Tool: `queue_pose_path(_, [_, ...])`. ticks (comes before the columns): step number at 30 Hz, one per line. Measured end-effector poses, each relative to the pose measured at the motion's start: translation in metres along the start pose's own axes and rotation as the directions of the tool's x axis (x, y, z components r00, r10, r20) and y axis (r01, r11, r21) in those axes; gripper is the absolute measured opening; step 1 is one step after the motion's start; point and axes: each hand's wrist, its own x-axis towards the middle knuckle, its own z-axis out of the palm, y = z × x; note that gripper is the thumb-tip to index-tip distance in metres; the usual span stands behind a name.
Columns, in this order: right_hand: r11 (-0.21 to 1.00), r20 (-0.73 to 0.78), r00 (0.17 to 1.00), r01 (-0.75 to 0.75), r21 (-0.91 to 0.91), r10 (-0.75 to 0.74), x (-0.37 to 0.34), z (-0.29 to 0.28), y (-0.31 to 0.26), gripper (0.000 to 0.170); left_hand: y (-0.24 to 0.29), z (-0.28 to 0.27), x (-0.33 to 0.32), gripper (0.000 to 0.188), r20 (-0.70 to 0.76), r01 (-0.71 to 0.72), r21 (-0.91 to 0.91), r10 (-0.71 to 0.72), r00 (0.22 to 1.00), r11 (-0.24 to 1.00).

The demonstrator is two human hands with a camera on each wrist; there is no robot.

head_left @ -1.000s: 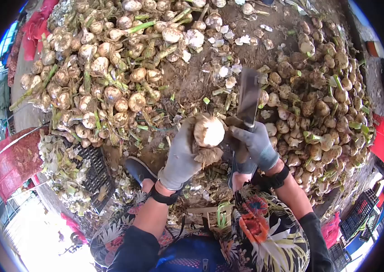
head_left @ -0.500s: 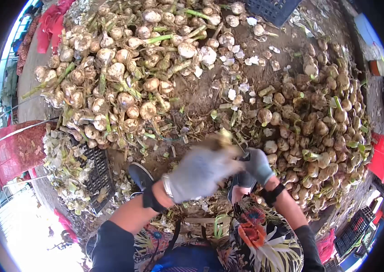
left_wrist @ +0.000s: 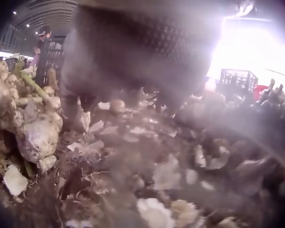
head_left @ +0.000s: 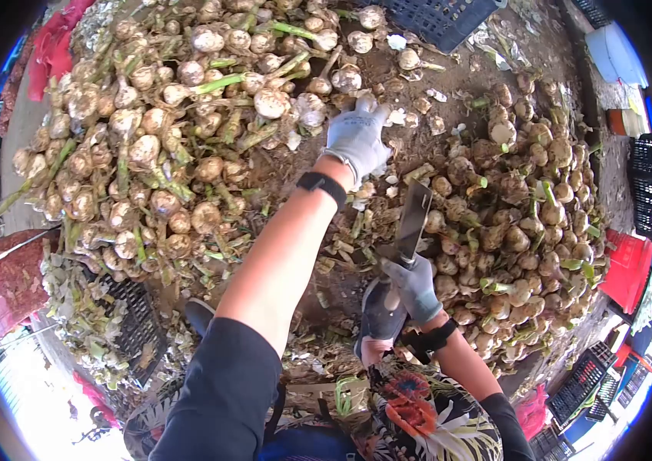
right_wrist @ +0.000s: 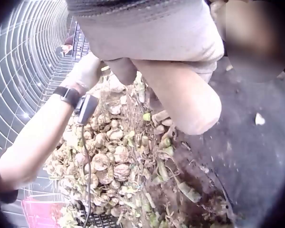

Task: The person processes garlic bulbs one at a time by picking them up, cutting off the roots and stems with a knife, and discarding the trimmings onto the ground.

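My gloved left hand (head_left: 358,140) reaches far forward over the ground, beside the edge of a heap of untrimmed garlic (head_left: 145,150) with long stalks. A garlic bulb (head_left: 311,110) lies just left of it. The left wrist view has this hand blurred above scattered peels, a gap showing between thumb and fingers, with a dirty bulb (left_wrist: 38,137) at the left. In my gloved right hand (head_left: 417,288) I grip a broad-bladed knife (head_left: 416,219), blade pointing forward. Its wooden handle (right_wrist: 185,102) sticks out below the fist in the right wrist view.
A second heap, of short-stemmed garlic (head_left: 526,203), lies to the right. Black crates stand ahead (head_left: 449,19) and at the far right (head_left: 647,184). A red container (head_left: 624,269) and a white bucket (head_left: 615,54) are on the right side. One shoe (head_left: 382,311) is beneath the right hand.
A second ago my left hand held a garlic bulb close to the knife. It has since moved forward, without that bulb. My right hand keeps the knife, its blade upright in view again.
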Motion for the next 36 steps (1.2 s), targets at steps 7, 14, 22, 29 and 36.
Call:
queue_pose_path(7, [0.995,-0.229,0.973,0.053,0.086,-0.032,0.026,0.003,-0.009,0.019,0.018,0.047,-0.062,0.078,-0.040,0.024,0.186,-0.017,0.999,0.982])
queue_pose_path(14, [0.989,0.072,0.997,-0.040,0.142,0.030,0.018,0.050,0.018,0.015,-0.024,0.034,-0.293,0.063,0.469,-0.280,0.278,0.124,0.874,0.919])
queue_pose_path(22, [0.998,0.086,0.996,-0.024,0.066,0.019,0.022,0.041,0.034,0.009,-0.077,-0.079,-0.057,0.056,-0.305,0.141,0.326,-0.037,0.952,0.935])
queue_pose_path(29, [0.999,0.064,0.998,-0.003,0.038,0.000,0.017,0.033,0.021,0.012,-0.069,-0.064,-0.061,0.041,0.005,0.114,0.651,-0.155,0.988,0.750])
queue_pose_path(36, [0.998,0.027,1.000,0.007,0.057,-0.008,0.021,0.032,0.026,0.012,-0.073,-0.001,-0.133,0.054,0.141,0.105,0.274,-0.147,0.979,0.956])
